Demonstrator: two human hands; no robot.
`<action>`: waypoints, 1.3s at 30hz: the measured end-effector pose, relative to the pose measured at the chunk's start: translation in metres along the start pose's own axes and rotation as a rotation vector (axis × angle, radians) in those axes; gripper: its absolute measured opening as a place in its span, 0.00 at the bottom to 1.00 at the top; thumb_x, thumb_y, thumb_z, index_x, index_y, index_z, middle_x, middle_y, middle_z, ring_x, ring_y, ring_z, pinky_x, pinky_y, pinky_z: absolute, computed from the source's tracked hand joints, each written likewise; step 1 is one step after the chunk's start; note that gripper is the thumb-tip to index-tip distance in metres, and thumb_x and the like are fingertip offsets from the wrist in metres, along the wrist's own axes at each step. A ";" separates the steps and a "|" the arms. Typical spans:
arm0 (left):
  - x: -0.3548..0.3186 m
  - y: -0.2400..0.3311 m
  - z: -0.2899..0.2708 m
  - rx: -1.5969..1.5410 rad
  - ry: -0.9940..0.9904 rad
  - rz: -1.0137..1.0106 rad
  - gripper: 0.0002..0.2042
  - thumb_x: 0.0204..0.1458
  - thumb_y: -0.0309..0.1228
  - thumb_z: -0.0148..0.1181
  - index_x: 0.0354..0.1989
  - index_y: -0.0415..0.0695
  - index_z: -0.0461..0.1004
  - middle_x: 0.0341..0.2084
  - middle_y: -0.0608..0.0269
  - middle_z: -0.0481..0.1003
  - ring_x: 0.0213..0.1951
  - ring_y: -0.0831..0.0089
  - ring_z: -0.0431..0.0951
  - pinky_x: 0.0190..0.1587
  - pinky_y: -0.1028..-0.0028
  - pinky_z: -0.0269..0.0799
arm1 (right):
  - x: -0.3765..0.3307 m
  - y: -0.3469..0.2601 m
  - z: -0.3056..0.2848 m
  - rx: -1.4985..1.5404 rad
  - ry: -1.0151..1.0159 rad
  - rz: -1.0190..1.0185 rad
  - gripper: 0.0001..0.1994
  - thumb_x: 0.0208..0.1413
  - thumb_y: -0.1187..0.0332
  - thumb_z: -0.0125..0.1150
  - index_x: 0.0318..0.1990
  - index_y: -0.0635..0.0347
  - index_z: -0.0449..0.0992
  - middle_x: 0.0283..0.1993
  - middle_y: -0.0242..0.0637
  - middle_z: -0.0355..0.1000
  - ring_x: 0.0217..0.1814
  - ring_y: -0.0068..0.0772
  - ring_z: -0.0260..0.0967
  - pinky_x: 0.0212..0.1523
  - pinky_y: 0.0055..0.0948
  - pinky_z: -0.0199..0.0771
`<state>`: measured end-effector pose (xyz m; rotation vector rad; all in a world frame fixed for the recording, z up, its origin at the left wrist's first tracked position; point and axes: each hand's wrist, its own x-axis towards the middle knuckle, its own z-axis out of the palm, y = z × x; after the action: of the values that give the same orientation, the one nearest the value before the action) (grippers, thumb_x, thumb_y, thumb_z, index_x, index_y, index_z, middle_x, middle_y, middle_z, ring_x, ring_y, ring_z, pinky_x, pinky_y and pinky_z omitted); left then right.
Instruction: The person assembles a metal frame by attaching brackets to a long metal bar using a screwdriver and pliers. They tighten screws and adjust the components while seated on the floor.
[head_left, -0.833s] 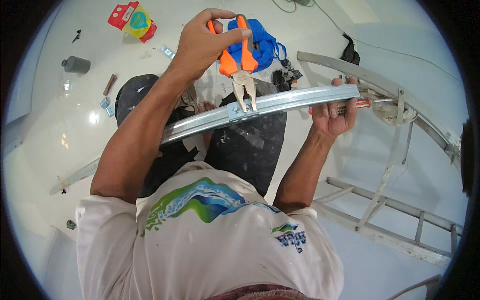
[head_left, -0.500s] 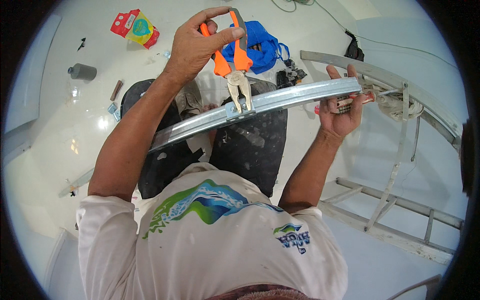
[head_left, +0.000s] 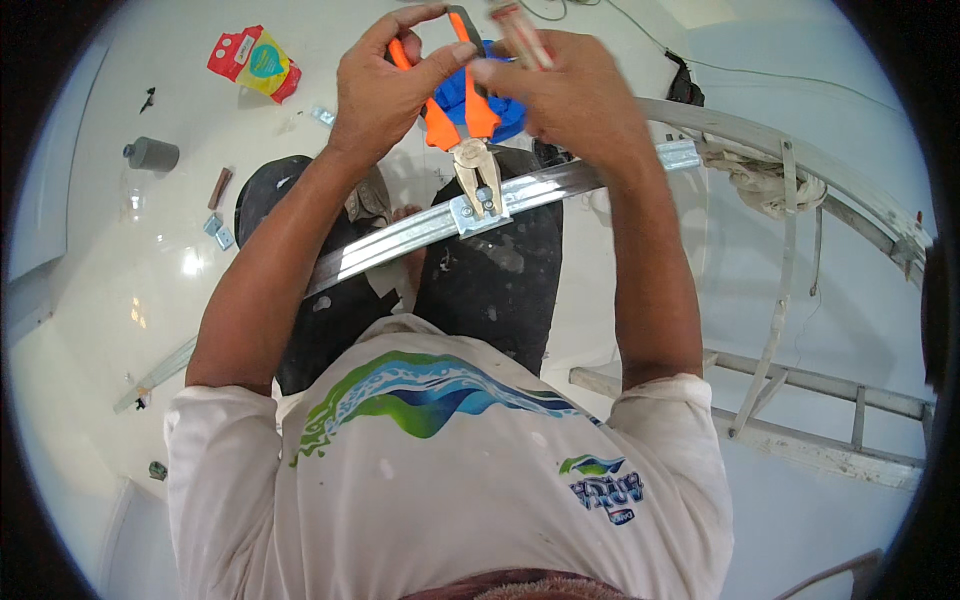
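My left hand (head_left: 385, 90) grips the orange handles of a pair of pliers (head_left: 465, 140). The pliers' metal jaws bite on a small bracket on a long galvanised metal channel (head_left: 400, 240) that runs across my lap. My right hand (head_left: 565, 95) is up beside the pliers' handles, touching them, and holds a thin reddish stick-like tool (head_left: 520, 30) between its fingers. The channel rests unheld on my dark trousers.
A blue bag (head_left: 490, 110) lies behind the pliers. On the white floor at left lie a red-and-yellow packet (head_left: 250, 62), a grey cylinder (head_left: 152, 153) and small metal clips (head_left: 218, 230). A wooden ladder frame (head_left: 800, 430) and a curved metal rail (head_left: 790, 150) stand at right.
My right hand let go of the channel's right end and rose to the pliers' handles. The pliers stay clamped on the bracket in my left hand.
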<state>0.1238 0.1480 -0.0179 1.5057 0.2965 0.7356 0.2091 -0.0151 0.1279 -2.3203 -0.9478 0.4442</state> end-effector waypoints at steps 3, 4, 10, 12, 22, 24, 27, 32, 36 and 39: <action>-0.006 0.022 -0.006 -0.027 0.022 -0.042 0.26 0.62 0.28 0.71 0.69 0.38 0.73 0.29 0.77 0.66 0.27 0.87 0.67 0.29 0.83 0.65 | 0.008 0.009 0.015 0.096 -0.144 -0.019 0.24 0.58 0.50 0.79 0.45 0.66 0.86 0.25 0.34 0.77 0.25 0.18 0.73 0.26 0.19 0.72; -0.007 0.032 -0.008 -0.061 0.027 -0.082 0.26 0.63 0.28 0.71 0.69 0.38 0.73 0.28 0.77 0.66 0.27 0.87 0.67 0.29 0.82 0.65 | 0.010 0.012 0.019 0.161 -0.133 -0.036 0.24 0.58 0.49 0.80 0.45 0.66 0.86 0.25 0.33 0.77 0.24 0.18 0.73 0.26 0.19 0.71; -0.003 0.111 -0.062 0.763 -0.461 0.281 0.41 0.56 0.41 0.73 0.76 0.39 0.63 0.55 0.51 0.69 0.59 0.57 0.74 0.65 0.57 0.71 | 0.011 0.031 0.026 0.386 -0.169 -0.055 0.22 0.58 0.52 0.81 0.45 0.64 0.86 0.24 0.32 0.75 0.22 0.18 0.70 0.23 0.20 0.68; 0.002 0.116 -0.061 1.269 -0.486 0.592 0.43 0.53 0.42 0.74 0.76 0.40 0.62 0.62 0.44 0.68 0.68 0.48 0.69 0.76 0.50 0.60 | 0.010 0.029 0.028 0.378 -0.165 -0.069 0.22 0.58 0.52 0.81 0.45 0.63 0.86 0.24 0.31 0.75 0.22 0.18 0.69 0.23 0.20 0.67; 0.053 0.100 -0.042 1.185 -0.816 0.989 0.22 0.64 0.30 0.61 0.65 0.36 0.69 0.53 0.47 0.74 0.58 0.54 0.74 0.67 0.53 0.67 | -0.004 0.017 0.021 0.258 -0.070 -0.117 0.24 0.58 0.51 0.80 0.51 0.63 0.85 0.30 0.35 0.80 0.26 0.20 0.74 0.28 0.20 0.74; 0.053 0.092 -0.046 1.179 -0.805 1.009 0.19 0.64 0.29 0.60 0.62 0.37 0.70 0.49 0.49 0.74 0.52 0.56 0.73 0.61 0.56 0.69 | -0.012 0.011 0.013 0.105 -0.060 -0.138 0.22 0.61 0.56 0.77 0.52 0.65 0.85 0.34 0.39 0.83 0.28 0.21 0.75 0.29 0.21 0.75; 0.047 0.099 -0.045 1.227 -0.839 0.802 0.17 0.65 0.29 0.59 0.61 0.41 0.70 0.46 0.51 0.73 0.49 0.57 0.72 0.58 0.58 0.70 | -0.047 0.027 -0.002 0.277 0.340 -0.258 0.18 0.65 0.60 0.73 0.50 0.68 0.83 0.39 0.45 0.83 0.32 0.30 0.80 0.34 0.27 0.81; 0.036 0.091 -0.043 1.272 -0.778 0.853 0.29 0.62 0.28 0.66 0.72 0.50 0.68 0.49 0.54 0.73 0.50 0.61 0.74 0.56 0.59 0.74 | -0.110 0.069 -0.015 0.597 0.818 0.080 0.12 0.69 0.67 0.69 0.50 0.70 0.79 0.42 0.44 0.82 0.33 0.27 0.80 0.30 0.26 0.80; 0.016 0.059 -0.061 1.204 -0.669 0.652 0.34 0.53 0.13 0.65 0.70 0.51 0.70 0.62 0.49 0.72 0.66 0.53 0.73 0.66 0.55 0.76 | -0.130 0.099 0.005 0.904 0.764 0.141 0.15 0.71 0.67 0.65 0.55 0.71 0.76 0.43 0.47 0.81 0.33 0.28 0.79 0.27 0.25 0.78; 0.004 0.066 -0.065 0.968 -0.636 0.258 0.36 0.49 0.09 0.60 0.69 0.48 0.70 0.63 0.50 0.70 0.67 0.49 0.70 0.69 0.55 0.73 | -0.129 0.090 0.012 1.041 0.785 0.148 0.16 0.72 0.66 0.64 0.56 0.71 0.75 0.46 0.50 0.82 0.32 0.29 0.79 0.26 0.26 0.78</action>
<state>0.0707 0.1951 0.0415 2.6384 -0.0594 0.2478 0.1609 -0.1550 0.0729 -1.3729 -0.0736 0.0148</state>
